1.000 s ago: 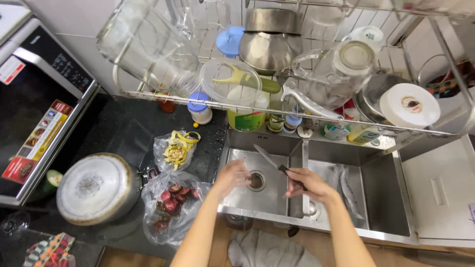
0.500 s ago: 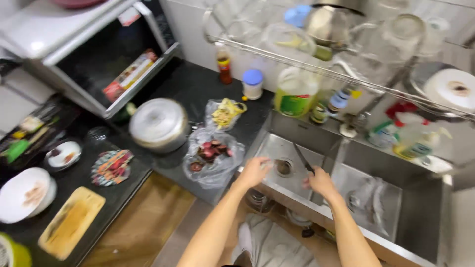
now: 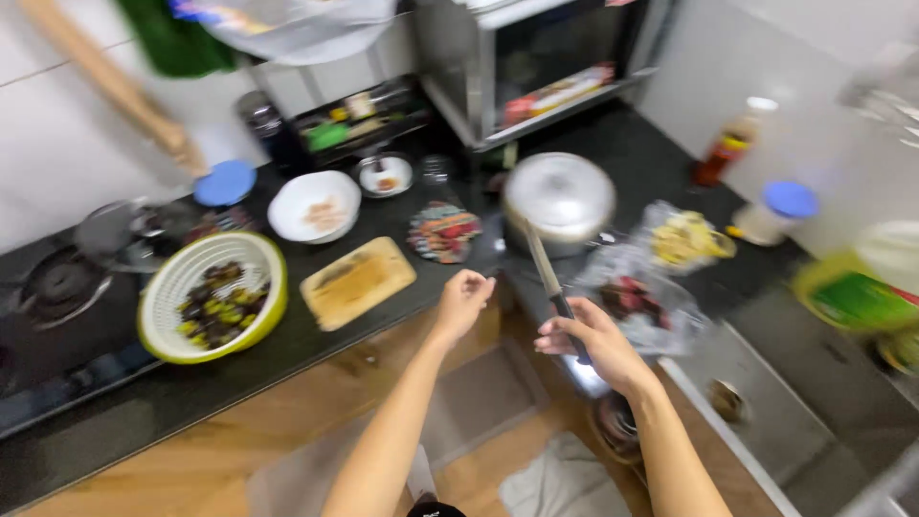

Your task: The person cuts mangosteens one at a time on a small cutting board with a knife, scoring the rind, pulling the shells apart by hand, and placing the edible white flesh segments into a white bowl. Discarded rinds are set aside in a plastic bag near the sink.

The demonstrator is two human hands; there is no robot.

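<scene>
My right hand (image 3: 592,347) grips a kitchen knife (image 3: 546,276) by its dark handle, blade pointing up and away over the counter edge. My left hand (image 3: 462,300) hangs loosely half-curled and holds nothing, just in front of the black counter (image 3: 287,354). A wooden cutting board (image 3: 357,281) lies on the counter a little left of my left hand. A yellow-rimmed white colander (image 3: 208,295) with dark and green pieces sits further left. The frame is motion-blurred.
A lidded steel pot (image 3: 559,198), a white bowl (image 3: 313,206), a small dish (image 3: 384,175) and a patterned packet (image 3: 442,232) stand behind the board. Plastic bags of food (image 3: 639,299) lie by the sink (image 3: 766,402). A gas hob (image 3: 57,287) is at far left, an oven (image 3: 546,67) at the back.
The view has swung left from the sink to the counter. Both hands have come out of the sink basin, the right one still carrying the knife.
</scene>
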